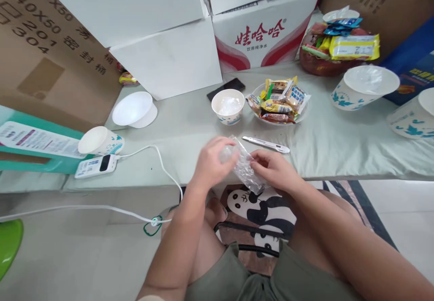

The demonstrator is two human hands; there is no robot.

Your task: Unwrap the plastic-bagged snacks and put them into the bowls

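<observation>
My left hand [213,163] is closed around a small clear, rounded object [225,153] whose kind I cannot make out. A crinkled clear plastic bag [249,174] hangs between my hands at the table's front edge. My right hand [273,167] pinches the side of this bag between thumb and fingers. Just beyond my hands lies a white utility knife [266,144]. Farther back stands a paper bowl [228,107] with crumpled clear plastic inside. Beside it, a clear dish [301,113] holds several wrapped snacks [278,106].
A black phone [233,86] lies behind the paper bowl. White bowls [134,109], a paper cup [101,140] and a white power bank [96,166] with a cable [162,163] are at left. Paper buckets [362,88] and a snack-filled basket [317,63] stand right. Cartons [261,34] line the back.
</observation>
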